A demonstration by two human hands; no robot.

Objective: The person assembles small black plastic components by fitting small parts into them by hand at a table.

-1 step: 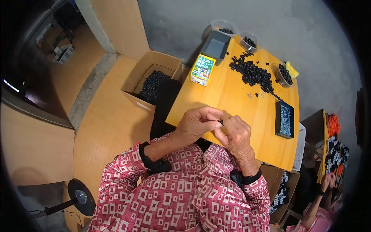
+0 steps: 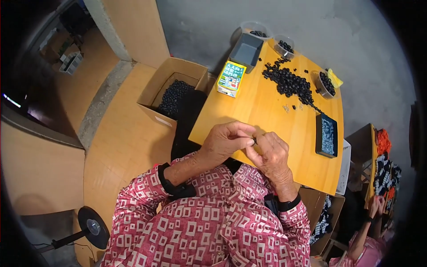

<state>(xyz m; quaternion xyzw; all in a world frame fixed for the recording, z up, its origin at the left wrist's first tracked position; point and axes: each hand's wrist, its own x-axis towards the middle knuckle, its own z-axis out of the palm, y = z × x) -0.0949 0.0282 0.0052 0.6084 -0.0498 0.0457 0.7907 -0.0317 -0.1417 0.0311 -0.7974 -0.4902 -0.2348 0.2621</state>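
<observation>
My left hand [image 2: 227, 141] and my right hand [image 2: 270, 153] meet over the table's near edge. Their fingertips pinch a small black ring-like piece [image 2: 254, 141] between them. Fingers cover most of it, so its exact kind stays hidden. Farther back on the table lies a heap of small black rings [image 2: 291, 83], trailing off to the right in a thin line. At the right, a black tray [image 2: 319, 141] holds many tiny pale-blue pieces. A few little bits [image 2: 286, 108] are scattered just in front of the heap.
Clear tubs [image 2: 284, 54] of black pieces stand along the back, near a grey bin [image 2: 246, 51] and a yellow-green box [image 2: 231, 79]. Left of the table is a cardboard box [image 2: 149, 95] with black rings. A co-worker's hands [image 2: 377, 206] show at lower right.
The whole view has shifted very slightly. Both my hands keep the same pinch on the small black piece.
</observation>
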